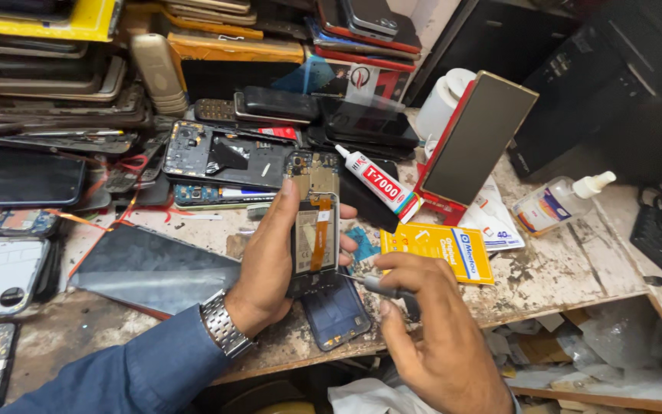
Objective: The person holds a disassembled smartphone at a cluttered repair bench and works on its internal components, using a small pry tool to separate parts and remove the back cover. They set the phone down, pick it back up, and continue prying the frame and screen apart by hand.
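A worn desk [561, 268] is seen, crowded with phone parts. One opened phone [314, 222], back cover off and an orange ribbon cable exposed, is gripped upright above the desk by the left hand [270, 264], thumb on its left edge, fingers [349, 236] wrapped round its right. One thin screwdriver [377, 287] is pinched in the closed right hand [430, 330], its tip at the phone's lower right edge. One glue tube [377, 182] lies behind.

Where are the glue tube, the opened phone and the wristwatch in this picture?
glue tube [377, 182]: head view, on the middle of its white body.
opened phone [315, 230]: head view, on its exposed inside, held in the left hand [270, 261].
wristwatch [222, 326]: head view, on its metal band.
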A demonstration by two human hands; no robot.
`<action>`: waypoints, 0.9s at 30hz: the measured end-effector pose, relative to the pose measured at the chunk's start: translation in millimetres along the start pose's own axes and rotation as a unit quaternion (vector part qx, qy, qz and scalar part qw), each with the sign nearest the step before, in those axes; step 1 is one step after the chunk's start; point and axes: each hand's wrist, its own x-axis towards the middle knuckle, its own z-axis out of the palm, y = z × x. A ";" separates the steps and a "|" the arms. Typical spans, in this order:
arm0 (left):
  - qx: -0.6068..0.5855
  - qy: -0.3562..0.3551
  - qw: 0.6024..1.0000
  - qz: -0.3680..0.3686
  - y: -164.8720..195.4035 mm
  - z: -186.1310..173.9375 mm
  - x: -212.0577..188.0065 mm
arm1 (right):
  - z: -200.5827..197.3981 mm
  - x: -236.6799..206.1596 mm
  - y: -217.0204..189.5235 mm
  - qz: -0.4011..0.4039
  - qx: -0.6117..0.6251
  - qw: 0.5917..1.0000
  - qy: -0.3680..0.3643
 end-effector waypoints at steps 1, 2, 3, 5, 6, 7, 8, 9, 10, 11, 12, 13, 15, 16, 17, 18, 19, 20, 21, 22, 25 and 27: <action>-0.002 0.001 1.000 -0.010 -0.4 -0.1 -1.9 | 0.0 -0.8 -0.9 -0.039 -0.013 0.999 0.002; -0.003 0.001 1.000 -0.010 -1.1 -0.1 -2.7 | 1.1 -0.7 -0.9 0.016 -0.001 1.000 0.002; -0.003 -0.001 1.000 -0.009 -1.1 -0.4 -2.4 | 2.6 -0.3 -0.7 0.071 0.010 0.997 0.004; -0.002 -0.007 1.000 -0.011 -2.7 0.3 -0.9 | 3.3 -1.1 0.5 0.089 0.012 0.996 0.010; 0.003 -0.007 1.000 -0.013 -2.7 -0.6 -0.5 | 3.9 -1.5 1.3 0.052 0.007 0.999 0.012; 0.006 -0.004 1.000 -0.017 -3.0 -1.4 -1.4 | 4.0 -2.9 1.8 0.016 0.002 1.000 0.011; 0.012 -0.003 1.000 -0.019 -4.0 -1.8 -2.2 | 3.8 -4.4 2.4 0.002 0.005 1.000 0.012; 0.018 -0.003 1.000 -0.019 -4.6 -1.9 -2.1 | 3.2 -5.7 3.2 -0.014 0.007 1.000 0.016; 0.024 -0.006 1.000 -0.019 -5.0 -2.0 -0.7 | 2.6 -6.2 4.4 -0.031 0.009 0.999 0.021; 0.033 -0.005 0.999 -0.025 -5.2 -2.1 0.5 | 1.7 -7.1 5.4 -0.034 0.009 0.999 0.027; 0.041 -0.003 0.999 -0.032 -5.3 -2.5 0.9 | 0.8 -8.4 6.2 -0.037 0.010 0.999 0.030; 0.050 0.000 0.998 -0.039 -5.0 -2.8 0.7 | -0.3 -9.6 7.1 -0.041 0.010 0.999 0.034; 0.098 -0.005 0.994 -0.038 -3.2 -4.0 1.4 | -2.5 -10.8 9.6 -0.036 0.000 0.999 0.021; 0.121 -0.008 0.992 -0.038 -2.0 -4.6 1.6 | -3.4 -11.4 10.9 -0.033 -0.005 0.999 0.014; 0.120 -0.018 0.991 -0.065 -0.6 -4.9 1.6 | -3.9 -12.1 12.1 -0.029 -0.008 1.000 -0.004; 0.119 -0.028 0.988 -0.092 0.9 -5.3 1.9 | -3.6 -12.2 13.4 -0.025 -0.011 0.999 -0.022; 0.117 -0.039 0.985 -0.119 1.9 -5.0 1.7 | -3.3 -12.7 14.4 -0.020 -0.014 0.999 -0.041; 0.126 -0.048 0.980 -0.144 2.0 -4.3 0.8 | -2.6 -13.5 15.0 -0.024 -0.017 0.998 -0.047; 0.135 -0.056 0.975 -0.167 1.9 -3.2 -0.6 | -1.6 -14.3 15.3 -0.028 -0.020 0.998 -0.053; 0.144 -0.065 0.969 -0.191 1.8 -2.3 -1.1 | -0.3 -14.7 15.5 -0.033 -0.023 0.998 -0.058; 0.156 -0.094 0.959 -0.215 -1.4 1.4 -3.5 | 1.1 -16.5 14.4 -0.059 -0.020 0.996 -0.061; 0.143 -0.101 0.960 -0.217 -2.9 2.2 -3.6 | -1.1 -17.7 13.2 -0.060 -0.023 0.996 -0.059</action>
